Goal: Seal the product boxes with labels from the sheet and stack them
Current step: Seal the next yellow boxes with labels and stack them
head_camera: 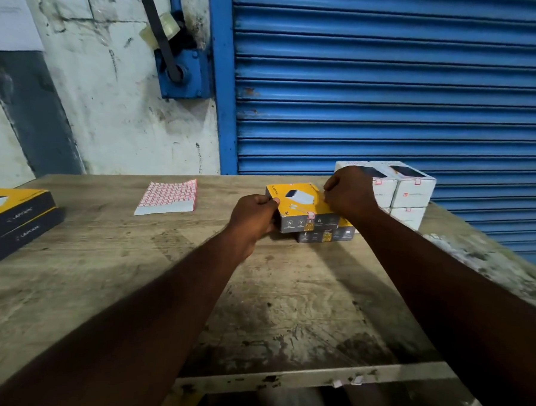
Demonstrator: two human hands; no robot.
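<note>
— Fingers point(268, 202) curled on both sides. My left hand point(253, 216) grips the near left end of the yellow box point(298, 201). My right hand point(349, 193) is bunched over its far right corner, thumb touching the top.
— Where does that box sit?
— On a second box point(324, 236) of the same sort, a little askew, so the lower one shows at the right front. Both sit toward the back of the table point(286, 312).
— And the rest, from the left?
— At the left edge is a black-and-yellow box point(14, 220), lying flat; one or two stacked, I can't tell. Then the label sheet point(169, 196), with red-framed labels, flat on the wood and well apart from my left hand. Right of my right hand are white boxes point(413, 188), stacked two high, with red-edged labels on their top flaps. Behind them is a blue shutter point(391, 85).
</note>
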